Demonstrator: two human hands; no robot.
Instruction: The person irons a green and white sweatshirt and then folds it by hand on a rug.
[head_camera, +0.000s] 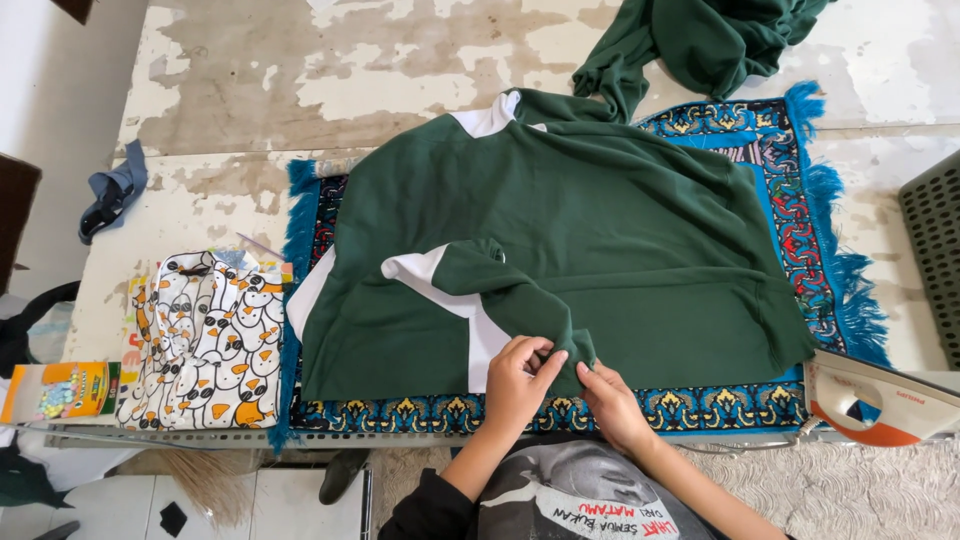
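Both forearms enter from the lower edge of the view and converge at the near edge of the work surface. The left hand (518, 378) is bent at the wrist with the knuckles raised; its thumb and fingers are closed on the cuff of the folded sleeve (500, 290). The right hand (612, 400) lies lower and flatter, fingers pointing toward the left hand, and its fingertips pinch the same cuff from the other side, so the two hands nearly touch. The sleeve belongs to a dark green sweatshirt (620, 240) with white panels, spread flat on a blue patterned mat (790, 210) with fringed edges; the sleeve is folded diagonally across the body of the garment. A folded white cloth with a bird print (205, 345) lies just beside the mat on the left. An orange and white iron (880, 405) rests at the right corner. A second green garment (700, 40) lies bunched at the far edge of the table (260, 90).
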